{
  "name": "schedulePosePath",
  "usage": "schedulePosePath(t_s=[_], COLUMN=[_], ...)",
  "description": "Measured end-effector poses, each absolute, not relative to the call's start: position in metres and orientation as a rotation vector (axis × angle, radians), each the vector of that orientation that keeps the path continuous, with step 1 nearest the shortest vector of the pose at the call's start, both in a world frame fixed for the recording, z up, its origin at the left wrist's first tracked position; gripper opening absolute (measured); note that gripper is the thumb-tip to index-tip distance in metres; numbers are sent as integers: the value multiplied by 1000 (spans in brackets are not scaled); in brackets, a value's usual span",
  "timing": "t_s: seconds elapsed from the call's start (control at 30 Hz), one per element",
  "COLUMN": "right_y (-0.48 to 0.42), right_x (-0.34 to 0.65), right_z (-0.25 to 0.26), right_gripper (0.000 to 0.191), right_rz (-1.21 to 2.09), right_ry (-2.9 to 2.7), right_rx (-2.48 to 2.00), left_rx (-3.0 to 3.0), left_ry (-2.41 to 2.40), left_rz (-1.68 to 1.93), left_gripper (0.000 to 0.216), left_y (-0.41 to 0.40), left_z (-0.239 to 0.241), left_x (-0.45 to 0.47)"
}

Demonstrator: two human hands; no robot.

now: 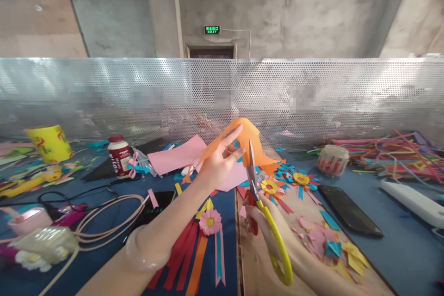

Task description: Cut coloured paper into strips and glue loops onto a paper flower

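My left hand (222, 159) pinches a curved sheet of orange paper (248, 141) and holds it up above the table. My right hand (267, 222) grips yellow-handled scissors (270, 222), whose blades point up into the orange paper's lower edge. A pale bangle (145, 252) sits on my left wrist. Under the hands lie a pink paper sheet (180, 155) and paper flowers (274, 187).
A black phone (350, 210) lies to the right, a second phone (156, 203) under my left arm. A coffee bottle (118, 156), a yellow cup (50, 143), a tape roll (333, 159), coloured paper strips (391, 152) and a perforated metal screen (312, 97) stand behind.
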State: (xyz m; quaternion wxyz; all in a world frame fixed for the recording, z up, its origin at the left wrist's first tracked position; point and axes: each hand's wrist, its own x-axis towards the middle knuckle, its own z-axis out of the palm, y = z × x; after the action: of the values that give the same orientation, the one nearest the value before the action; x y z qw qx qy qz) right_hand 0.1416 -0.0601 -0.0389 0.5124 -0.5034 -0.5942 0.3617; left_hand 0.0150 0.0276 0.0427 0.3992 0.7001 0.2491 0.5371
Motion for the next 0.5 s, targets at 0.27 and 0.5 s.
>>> schedulePosePath(t_s=[0.27, 0.5], right_y=[-61, -61], right_x=[139, 139], right_z=[-35, -35], right_gripper=[14, 10], right_rz=[909, 863], right_ry=[-1405, -1447], right_rx=[-1215, -1238], left_rx=[1753, 1771], left_ry=[627, 609], left_rz=[1356, 1363], left_gripper=[56, 59], left_y=[27, 28], left_z=[44, 43], left_x=[16, 16])
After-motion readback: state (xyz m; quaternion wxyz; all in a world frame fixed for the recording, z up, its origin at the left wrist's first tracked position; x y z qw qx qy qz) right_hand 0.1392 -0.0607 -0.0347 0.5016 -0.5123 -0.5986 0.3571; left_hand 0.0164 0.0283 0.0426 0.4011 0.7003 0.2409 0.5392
